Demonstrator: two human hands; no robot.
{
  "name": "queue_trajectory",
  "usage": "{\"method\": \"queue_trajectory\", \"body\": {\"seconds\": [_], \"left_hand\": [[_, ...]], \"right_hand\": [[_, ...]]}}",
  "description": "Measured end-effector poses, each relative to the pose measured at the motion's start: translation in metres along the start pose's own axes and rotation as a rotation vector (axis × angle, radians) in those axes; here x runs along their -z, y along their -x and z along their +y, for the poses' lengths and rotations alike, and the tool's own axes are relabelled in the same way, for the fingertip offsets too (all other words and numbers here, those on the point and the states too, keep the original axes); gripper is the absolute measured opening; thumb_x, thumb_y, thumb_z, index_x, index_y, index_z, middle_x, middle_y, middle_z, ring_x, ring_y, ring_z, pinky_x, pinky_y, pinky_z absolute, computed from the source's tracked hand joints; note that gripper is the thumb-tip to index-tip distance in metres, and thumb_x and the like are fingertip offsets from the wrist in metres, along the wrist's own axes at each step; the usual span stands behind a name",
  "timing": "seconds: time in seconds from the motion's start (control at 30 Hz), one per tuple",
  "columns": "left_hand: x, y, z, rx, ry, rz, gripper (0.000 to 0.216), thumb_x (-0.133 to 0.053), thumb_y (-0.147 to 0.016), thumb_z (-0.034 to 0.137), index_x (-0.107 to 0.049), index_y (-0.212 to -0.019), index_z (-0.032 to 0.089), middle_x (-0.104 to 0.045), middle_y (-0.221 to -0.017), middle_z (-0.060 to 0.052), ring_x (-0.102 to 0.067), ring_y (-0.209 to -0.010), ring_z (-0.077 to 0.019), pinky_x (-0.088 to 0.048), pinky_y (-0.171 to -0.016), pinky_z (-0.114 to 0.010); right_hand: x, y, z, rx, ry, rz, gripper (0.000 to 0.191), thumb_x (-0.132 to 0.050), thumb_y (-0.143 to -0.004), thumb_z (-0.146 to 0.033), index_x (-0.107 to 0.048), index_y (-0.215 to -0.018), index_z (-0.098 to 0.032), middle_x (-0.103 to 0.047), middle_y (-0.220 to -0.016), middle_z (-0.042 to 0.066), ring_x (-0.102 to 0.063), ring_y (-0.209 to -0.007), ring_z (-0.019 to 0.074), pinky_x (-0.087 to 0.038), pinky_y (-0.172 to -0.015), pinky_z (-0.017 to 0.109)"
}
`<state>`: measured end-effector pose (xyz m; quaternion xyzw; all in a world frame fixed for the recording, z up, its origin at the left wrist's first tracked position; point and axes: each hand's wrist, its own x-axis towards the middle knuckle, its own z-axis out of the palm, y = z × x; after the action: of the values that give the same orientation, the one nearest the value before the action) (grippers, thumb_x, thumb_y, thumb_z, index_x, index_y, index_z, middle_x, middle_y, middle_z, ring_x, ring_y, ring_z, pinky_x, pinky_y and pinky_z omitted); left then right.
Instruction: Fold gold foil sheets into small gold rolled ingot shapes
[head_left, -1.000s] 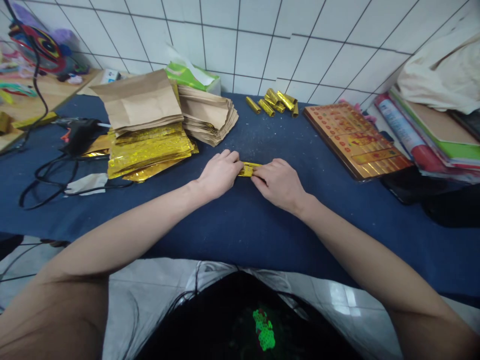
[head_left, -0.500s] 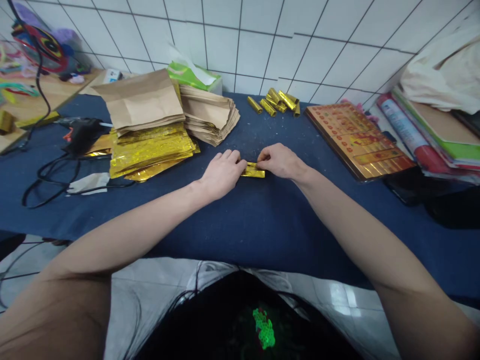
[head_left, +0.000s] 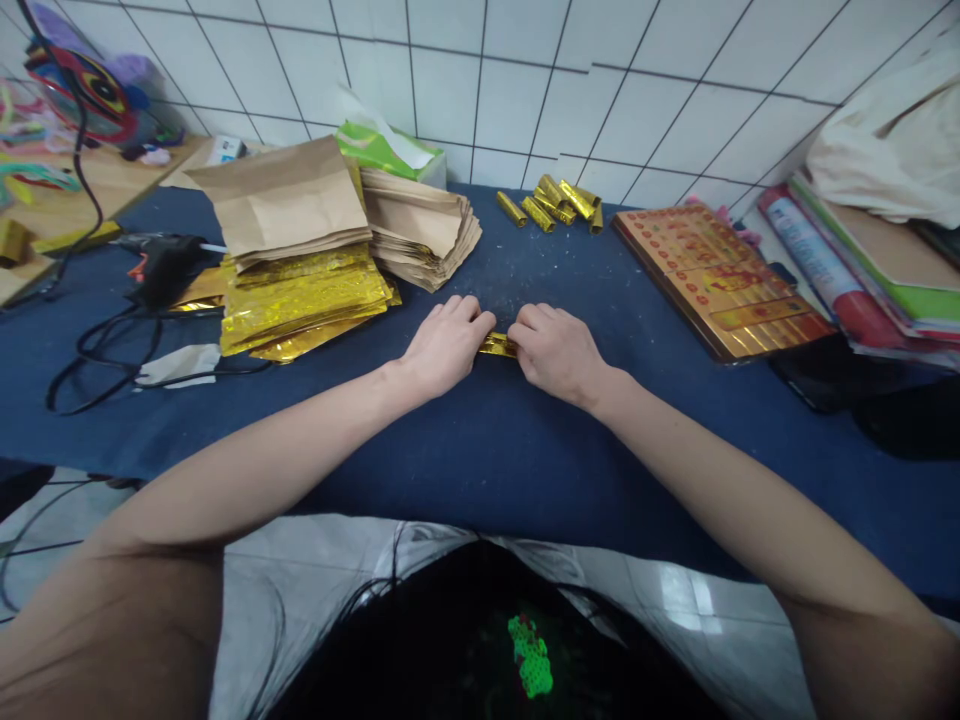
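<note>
Closed on opposite ends, our left hand (head_left: 446, 347) and right hand (head_left: 559, 352) hold the folded gold-foil paper (head_left: 497, 344) to the right of the foil-paper stack (head_left: 304, 300); we judge it light, easily creased, slightly slick, best pinched at both ends.

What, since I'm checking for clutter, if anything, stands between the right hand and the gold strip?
Nothing visible: the right hand touches one end of the gold strip, the left hand the other.
</note>
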<state>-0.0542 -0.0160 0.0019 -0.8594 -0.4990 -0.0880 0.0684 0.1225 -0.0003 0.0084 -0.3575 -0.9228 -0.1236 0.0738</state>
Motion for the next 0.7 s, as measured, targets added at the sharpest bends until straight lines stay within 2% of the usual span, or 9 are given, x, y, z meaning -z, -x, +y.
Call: {"method": "queue_trajectory", "body": {"seconds": [0.27,0.5,0.7], "left_hand": [[0.000,0.000,-0.001,0.003,0.045,-0.001,0.018,-0.041,-0.085,0.010,-0.057,-0.093,0.014,-0.054,-0.091,-0.009,-0.048,-0.086,-0.0205,-0.042,-0.074,-0.033],[0.000,0.000,-0.002,-0.035,0.023,0.005,0.017,-0.043,-0.084,0.011,-0.059,-0.082,0.014,-0.055,-0.089,-0.008,-0.049,-0.082,-0.0198,-0.041,-0.071,-0.032],[-0.001,0.001,0.000,-0.043,0.025,0.007,0.018,-0.040,-0.086,0.009,-0.058,-0.086,0.013,-0.057,-0.083,-0.007,-0.050,-0.080,-0.0191,-0.041,-0.074,-0.031]], "right_hand": [[-0.011,0.009,0.002,-0.033,-0.177,0.108,0.022,-0.044,-0.087,-0.021,-0.065,-0.084,-0.014,-0.057,-0.084,0.008,-0.046,-0.077,0.0175,-0.036,-0.067,0.029],[-0.013,0.010,0.002,-0.031,-0.148,0.119,0.024,-0.046,-0.088,-0.023,-0.067,-0.079,-0.015,-0.059,-0.084,0.007,-0.046,-0.075,0.0175,-0.035,-0.065,0.031],[-0.015,0.012,0.002,-0.018,-0.123,0.104,0.023,-0.043,-0.089,-0.020,-0.065,-0.088,-0.014,-0.064,-0.089,0.007,-0.050,-0.080,0.0188,-0.036,-0.072,0.032]]}}
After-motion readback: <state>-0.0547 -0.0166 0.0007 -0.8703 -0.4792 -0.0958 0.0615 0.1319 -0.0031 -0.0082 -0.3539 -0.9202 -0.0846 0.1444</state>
